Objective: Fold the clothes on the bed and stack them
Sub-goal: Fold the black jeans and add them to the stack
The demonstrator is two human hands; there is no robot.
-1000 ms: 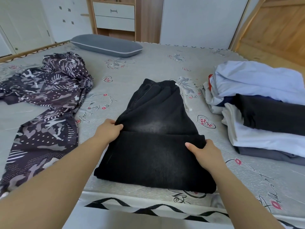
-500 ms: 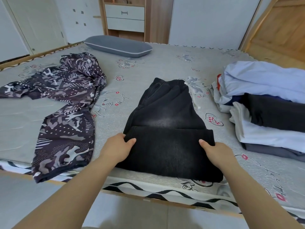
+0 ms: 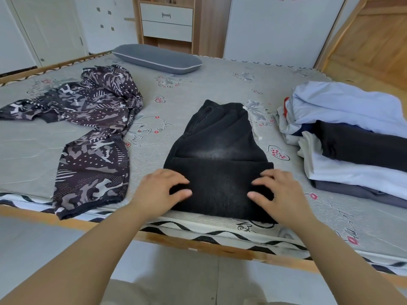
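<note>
Black jeans, folded partway, lie in the middle of the bed with the waistband at the far end and the folded legs near the front edge. My left hand rests on the near left side of the folded part, fingers spread over the cloth. On the near right side my right hand lies the same way. A camouflage-patterned garment is spread unfolded at the left. A stack of folded clothes in white, black, grey and light blue sits at the right.
A grey pillow lies at the far side of the bed. The wooden bed frame edge runs in front of me. A wooden cabinet with white drawers stands against the far wall. Bare mattress shows between the jeans and each pile.
Both hands have slid from the fold line toward the near end of the jeans and now lie with spread fingers on top. The view has pulled back from the bed.
</note>
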